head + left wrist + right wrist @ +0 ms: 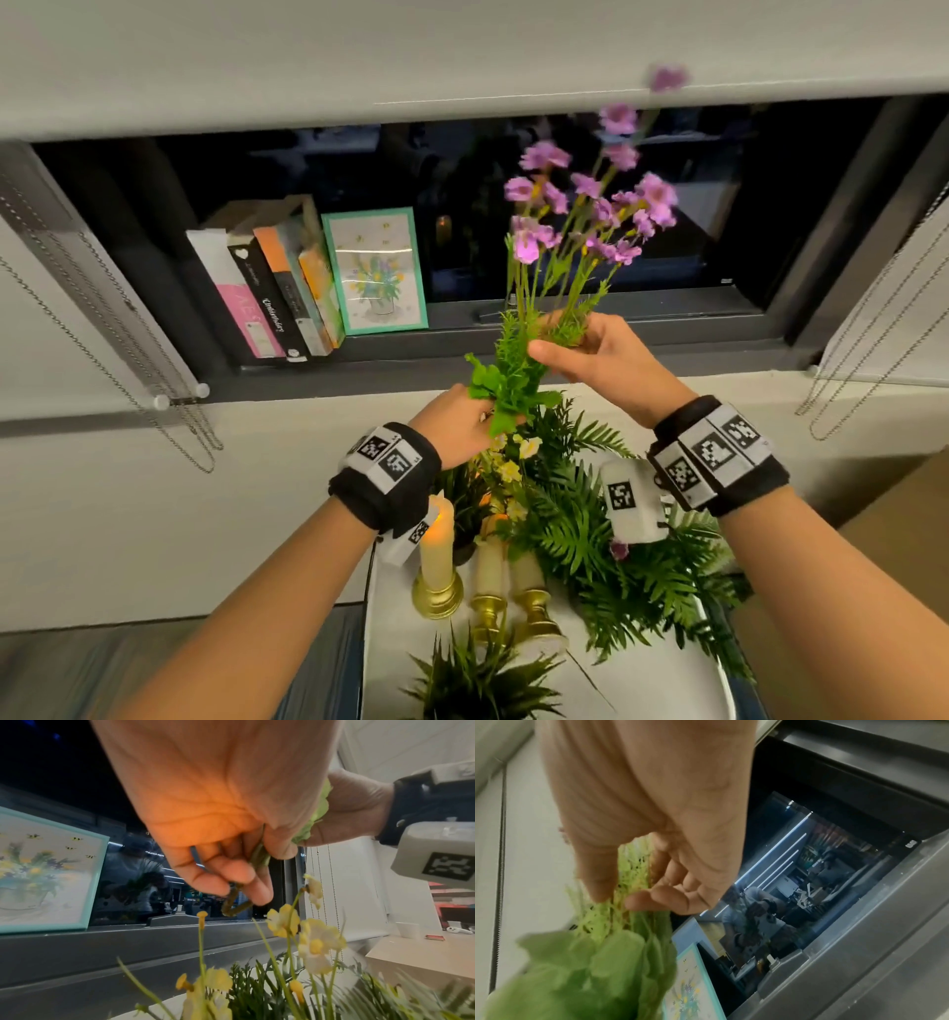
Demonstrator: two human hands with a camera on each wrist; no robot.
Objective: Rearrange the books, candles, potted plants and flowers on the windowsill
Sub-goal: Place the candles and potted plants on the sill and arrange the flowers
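Note:
A bunch of purple flowers [590, 210] with green leafy stems is held up in front of the windowsill [642, 349]. My left hand [462, 419] grips the bottom of the stems [235, 902]. Higher up, my right hand [580, 344] pinches the feathery green foliage [618, 902] between thumb and fingers. Several books [267, 282] lean at the left of the sill beside a framed flower picture [377, 270]. Below my hands, a white surface [390, 647] carries three candles in gold holders [439, 555], yellow flowers [513, 457], fern fronds [590, 524] and a small green plant [477, 678].
The window glass [513, 180] is dark, with a roller blind [462, 56] pulled partly down above it. Bead chains [169, 370] hang at both sides of the frame. The sill to the right of the picture is bare. A pale table [416, 953] stands far right.

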